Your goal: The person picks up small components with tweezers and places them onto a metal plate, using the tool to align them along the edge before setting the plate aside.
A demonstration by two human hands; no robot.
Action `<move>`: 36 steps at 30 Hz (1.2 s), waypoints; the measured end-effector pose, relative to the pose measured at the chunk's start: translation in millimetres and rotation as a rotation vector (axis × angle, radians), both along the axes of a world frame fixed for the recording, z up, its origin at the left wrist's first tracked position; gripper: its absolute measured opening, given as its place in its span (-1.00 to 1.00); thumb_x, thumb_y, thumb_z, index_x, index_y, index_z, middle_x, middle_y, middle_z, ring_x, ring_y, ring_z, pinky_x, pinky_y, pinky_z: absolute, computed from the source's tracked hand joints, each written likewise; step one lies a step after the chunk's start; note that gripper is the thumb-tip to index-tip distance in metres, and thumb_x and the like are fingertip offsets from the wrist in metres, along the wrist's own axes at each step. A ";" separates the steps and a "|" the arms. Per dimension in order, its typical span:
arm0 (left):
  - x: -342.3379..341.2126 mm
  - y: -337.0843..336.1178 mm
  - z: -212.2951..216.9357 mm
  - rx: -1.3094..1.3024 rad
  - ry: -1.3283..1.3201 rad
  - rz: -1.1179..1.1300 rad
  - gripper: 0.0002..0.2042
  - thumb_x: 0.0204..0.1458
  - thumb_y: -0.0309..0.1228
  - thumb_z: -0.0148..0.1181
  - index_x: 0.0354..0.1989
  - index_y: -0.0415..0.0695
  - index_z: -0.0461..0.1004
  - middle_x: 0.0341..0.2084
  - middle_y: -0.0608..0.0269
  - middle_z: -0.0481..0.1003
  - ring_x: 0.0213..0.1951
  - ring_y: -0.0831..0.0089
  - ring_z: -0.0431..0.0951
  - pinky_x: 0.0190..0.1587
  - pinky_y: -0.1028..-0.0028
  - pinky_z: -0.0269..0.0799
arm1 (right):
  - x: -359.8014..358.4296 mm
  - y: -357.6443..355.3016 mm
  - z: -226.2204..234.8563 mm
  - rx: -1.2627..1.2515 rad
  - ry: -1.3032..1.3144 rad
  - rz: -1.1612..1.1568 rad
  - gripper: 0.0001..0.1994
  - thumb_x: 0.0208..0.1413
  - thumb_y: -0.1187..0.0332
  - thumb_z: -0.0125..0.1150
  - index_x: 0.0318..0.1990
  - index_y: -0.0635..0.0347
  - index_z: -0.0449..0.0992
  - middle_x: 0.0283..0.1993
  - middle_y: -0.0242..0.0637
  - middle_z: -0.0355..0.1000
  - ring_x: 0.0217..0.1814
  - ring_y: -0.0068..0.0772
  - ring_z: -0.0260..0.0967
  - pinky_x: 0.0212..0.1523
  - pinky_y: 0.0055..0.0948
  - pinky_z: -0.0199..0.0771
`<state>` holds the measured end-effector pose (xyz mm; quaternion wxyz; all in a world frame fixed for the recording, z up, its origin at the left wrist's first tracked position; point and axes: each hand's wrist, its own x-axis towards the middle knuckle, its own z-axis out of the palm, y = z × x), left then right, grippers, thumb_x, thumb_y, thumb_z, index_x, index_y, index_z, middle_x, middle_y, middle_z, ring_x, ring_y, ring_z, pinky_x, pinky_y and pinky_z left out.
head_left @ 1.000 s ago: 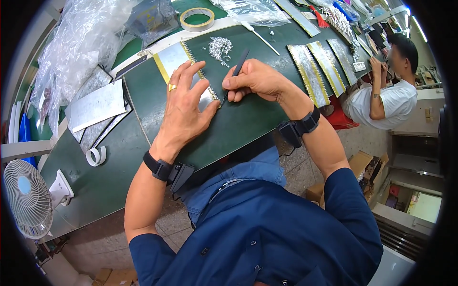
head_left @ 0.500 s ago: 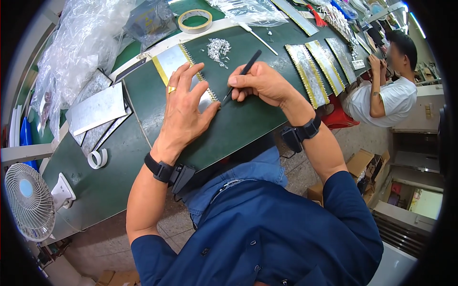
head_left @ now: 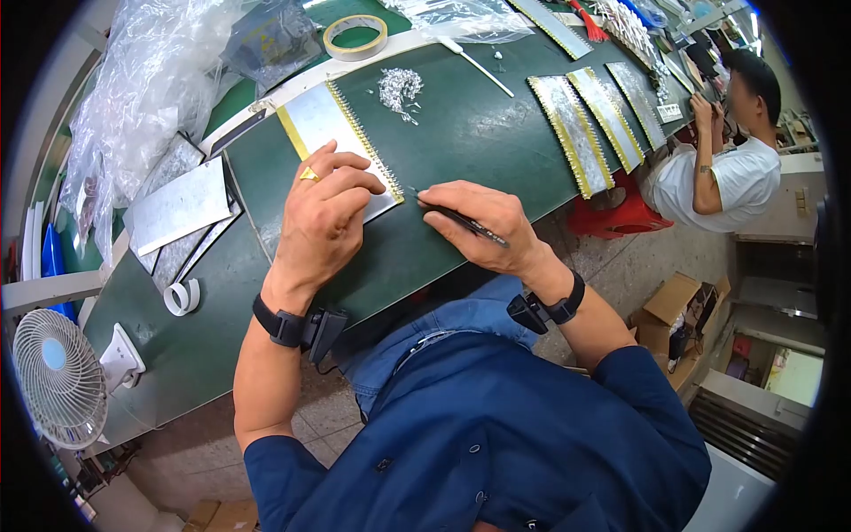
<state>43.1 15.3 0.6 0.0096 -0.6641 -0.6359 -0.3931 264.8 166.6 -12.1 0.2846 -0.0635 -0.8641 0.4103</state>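
Left hand point(head_left: 324, 222) presses flat, grasping nothing, on the silver panel point(head_left: 332, 133) edged with gold pins; right hand point(head_left: 483, 229) pinches black tweezers point(head_left: 461, 217) just right of it. Loose pins point(head_left: 399, 87) (above the panel) remain unplaced, apparently.

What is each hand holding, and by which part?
Right hand pinches a thin dark tool along its shaft. Left hand holds nothing, pressing the metal strip flat.

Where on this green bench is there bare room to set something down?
Bare mat lies between the pile of small parts and the three strips, and at the near left between tape roll and fan. The far left is crowded with bags and plates.
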 end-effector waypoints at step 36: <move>-4.9 2.0 -2.7 -0.001 0.038 -0.068 -0.86 -0.11 -0.73 0.27 -0.56 -0.24 0.48 -0.08 0.31 0.73 0.11 0.19 0.66 0.44 -0.08 0.43 | -5.8 -1.8 -0.1 0.121 0.048 -0.002 -0.78 0.23 0.60 0.45 0.02 0.35 0.71 -0.03 -0.03 0.72 -0.01 -0.01 0.73 0.04 -0.24 0.73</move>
